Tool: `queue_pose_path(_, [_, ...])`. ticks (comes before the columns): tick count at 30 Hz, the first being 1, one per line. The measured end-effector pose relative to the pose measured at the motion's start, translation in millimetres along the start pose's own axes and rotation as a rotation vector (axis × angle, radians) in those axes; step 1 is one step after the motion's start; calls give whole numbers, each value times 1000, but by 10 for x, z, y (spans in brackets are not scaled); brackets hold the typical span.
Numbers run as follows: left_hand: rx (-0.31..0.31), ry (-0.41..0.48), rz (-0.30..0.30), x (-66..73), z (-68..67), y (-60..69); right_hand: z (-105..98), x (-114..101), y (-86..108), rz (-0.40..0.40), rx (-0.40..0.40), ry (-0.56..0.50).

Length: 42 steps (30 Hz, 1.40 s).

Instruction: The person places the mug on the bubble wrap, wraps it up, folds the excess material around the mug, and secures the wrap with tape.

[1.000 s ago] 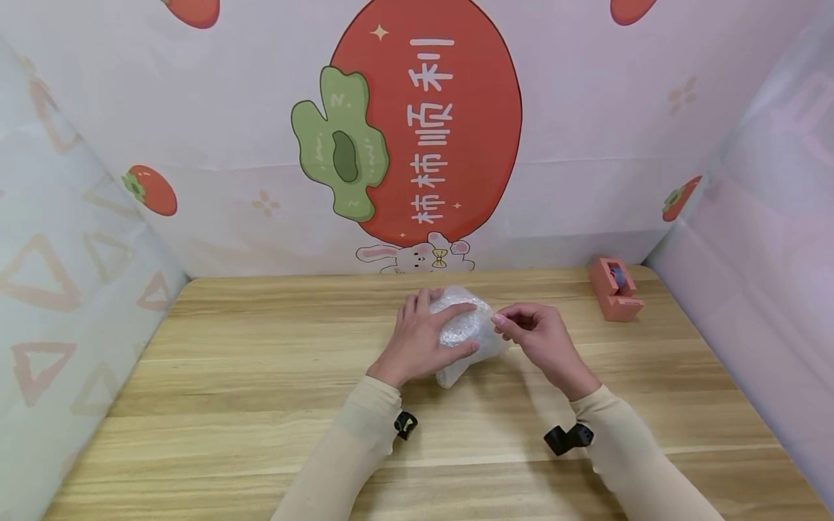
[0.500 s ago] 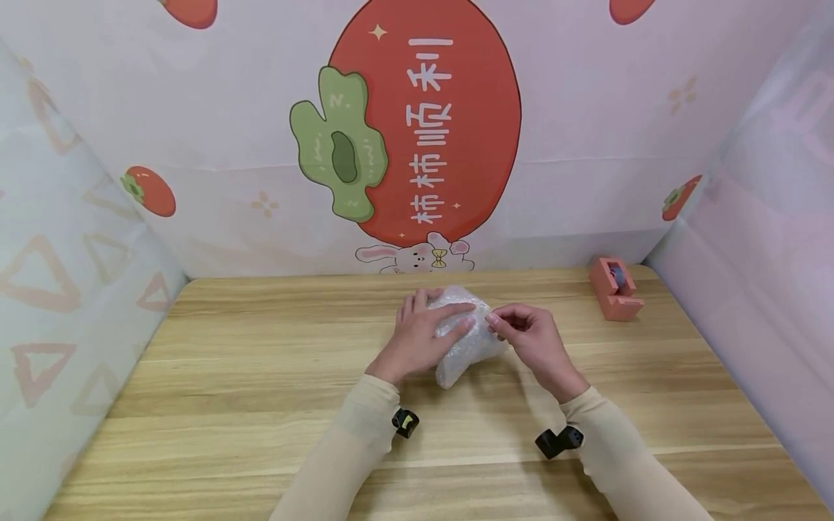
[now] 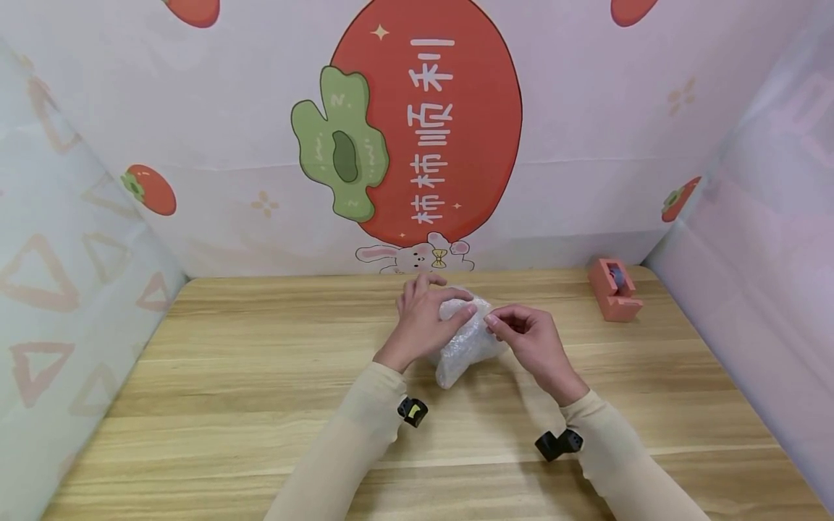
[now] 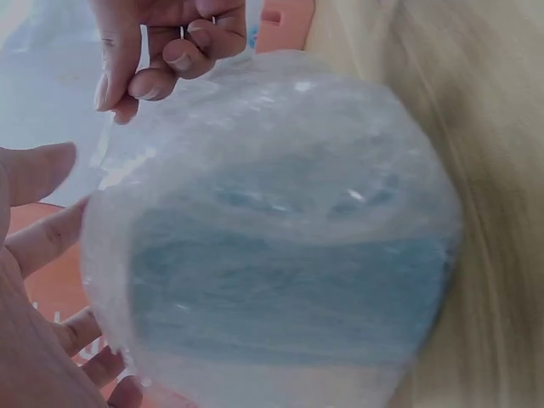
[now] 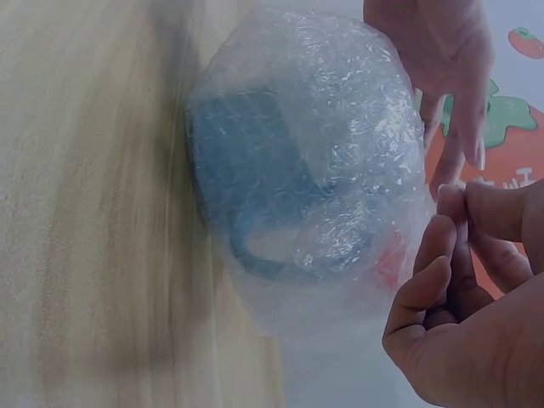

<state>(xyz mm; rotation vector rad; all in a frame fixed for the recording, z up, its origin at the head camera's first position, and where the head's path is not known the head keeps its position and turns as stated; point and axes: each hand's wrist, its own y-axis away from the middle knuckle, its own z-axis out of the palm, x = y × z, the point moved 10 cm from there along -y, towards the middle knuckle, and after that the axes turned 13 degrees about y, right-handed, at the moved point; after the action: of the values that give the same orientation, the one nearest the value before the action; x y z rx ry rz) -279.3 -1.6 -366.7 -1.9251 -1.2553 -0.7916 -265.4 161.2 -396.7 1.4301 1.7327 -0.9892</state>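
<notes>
A bubble-wrapped bundle rests on the table between both hands. Through the wrap in the right wrist view, a blue mug-like thing with a curved handle shows dimly. My left hand is spread over the bundle's left and top; in the left wrist view its fingertips touch the wrap while the thumb stands clear. At the bundle's right upper edge, my right hand pinches thumb against forefinger. A thin clear strip, probably tape, trails from that pinch, mostly too faint to make out.
A pink tape dispenser stands at the table's back right corner. The wood-grain table meets a printed back wall, with patterned side panels left and right.
My left hand has lifted slightly and shifted right, its thumb drawing up toward the forefinger. My right hand has moved a little left along the wrap. The bundle stays about where it was.
</notes>
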Motion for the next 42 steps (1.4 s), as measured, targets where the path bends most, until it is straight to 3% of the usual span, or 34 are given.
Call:
queue_pose_path(7, [15,73,21,99,-29,-45,5,-97,47,-36,-17,-14])
queue_pose_path(11, [22,91,42,156,-40,-67,15,-85,70,10,-28,-21])
queue_pose_path(17, [14,27,91,255,-23,-92,8,-17,107,146,-10,-72])
queue_pose_path(21, [9,-16,93,280,-12,-119,32,9,119,201,-33,-126])
queue_pose_path(27, [-11,-65,51,247,3,-173,65,40,110,234,-78,-152])
queue_pose_path(36, [-38,-119,61,252,51,-268,142,88,69,256,-136,-142])
queue_pose_path(42, [-65,-138,24,228,58,-331,155,119,36,277,-169,-129])
